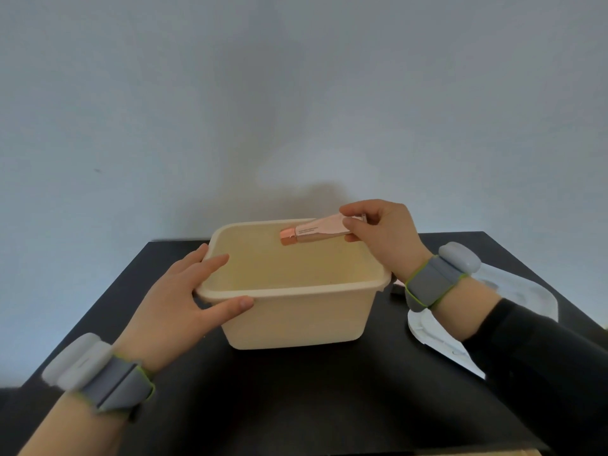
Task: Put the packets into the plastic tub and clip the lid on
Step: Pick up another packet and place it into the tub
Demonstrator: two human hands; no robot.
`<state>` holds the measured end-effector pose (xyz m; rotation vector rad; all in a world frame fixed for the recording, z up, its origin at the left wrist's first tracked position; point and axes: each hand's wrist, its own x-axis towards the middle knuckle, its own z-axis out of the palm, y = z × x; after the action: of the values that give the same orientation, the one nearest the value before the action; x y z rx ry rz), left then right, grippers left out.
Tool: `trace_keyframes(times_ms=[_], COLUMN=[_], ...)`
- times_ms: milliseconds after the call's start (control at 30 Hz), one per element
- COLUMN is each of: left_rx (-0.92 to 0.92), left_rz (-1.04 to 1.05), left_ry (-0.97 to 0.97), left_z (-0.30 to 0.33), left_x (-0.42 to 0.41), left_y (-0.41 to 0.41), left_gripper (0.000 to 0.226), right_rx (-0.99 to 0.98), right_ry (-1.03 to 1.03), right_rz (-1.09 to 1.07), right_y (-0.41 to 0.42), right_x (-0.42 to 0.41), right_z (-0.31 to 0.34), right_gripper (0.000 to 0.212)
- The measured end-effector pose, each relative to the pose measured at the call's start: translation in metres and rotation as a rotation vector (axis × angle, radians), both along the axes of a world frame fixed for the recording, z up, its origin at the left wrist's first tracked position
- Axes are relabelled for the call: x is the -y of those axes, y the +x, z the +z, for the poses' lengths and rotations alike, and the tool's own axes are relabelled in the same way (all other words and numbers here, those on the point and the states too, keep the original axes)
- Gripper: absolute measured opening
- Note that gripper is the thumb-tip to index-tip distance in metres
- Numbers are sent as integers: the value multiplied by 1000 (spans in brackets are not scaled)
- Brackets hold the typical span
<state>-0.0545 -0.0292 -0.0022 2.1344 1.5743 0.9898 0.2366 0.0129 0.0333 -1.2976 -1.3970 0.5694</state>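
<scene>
A: Black table, pale grey wall behind. Cream plastic tub at centre, upright, open, seemingly nothing inside.

B: Hands?

A: Left hand spread open against near-left corner of tub, fingers over rim, thumb along front wall; steadying, not clenched. Right hand closed in a pinch on flat end of pink packet, held level above far-right part of tub opening, copper cap pointing left. Not yet inside.

B: Lid?

A: White lid flat on table right of tub, partly hidden under right forearm. Not clipped on.

B: Risks?

A: Likely three. Released too close to the rim, packet could strike it and tip outward. Right forearm resting over lid: drawing back carelessly could drag lid toward table edge. Light tub could slide if left hand lifts early.

B: Counts?

A: Tubs: one. Lids: one. Packets: one in hand; something pink and dark just beside tub's right rim, behind wrist, possibly more, too hidden to tell. Grey wristbands: two, one per wrist.
</scene>
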Motion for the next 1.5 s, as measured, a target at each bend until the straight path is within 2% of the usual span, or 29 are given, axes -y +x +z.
trace_keyframes(times_ms=[233, 467, 700, 833, 1000, 1167, 1500], left_rx=[5, 20, 23, 13, 11, 12, 20], left_rz=[4, -1, 2, 1, 13, 8, 10], left_ry=[10, 4, 1, 2, 6, 14, 21], left_z=[-1, -1, -1, -1, -1, 0, -1], left_x=[1, 2, 1, 1, 2, 2, 3], left_y=[1, 1, 1, 2, 3, 3, 4], left_gripper=[87, 86, 87, 89, 93, 89, 90], right_rx=[124, 238, 405, 621, 761, 827, 961], right_ry=[-11, 9, 4, -38, -78, -113, -239], right_rz=[-16, 24, 38, 64, 107, 83, 68], right_y=[-3, -5, -8, -9, -14, -21, -31], right_x=[2, 5, 8, 5, 6, 5, 7], right_z=[-2, 0, 4, 10, 18, 19, 23], right_gripper=[21, 33, 21, 20, 21, 16, 20])
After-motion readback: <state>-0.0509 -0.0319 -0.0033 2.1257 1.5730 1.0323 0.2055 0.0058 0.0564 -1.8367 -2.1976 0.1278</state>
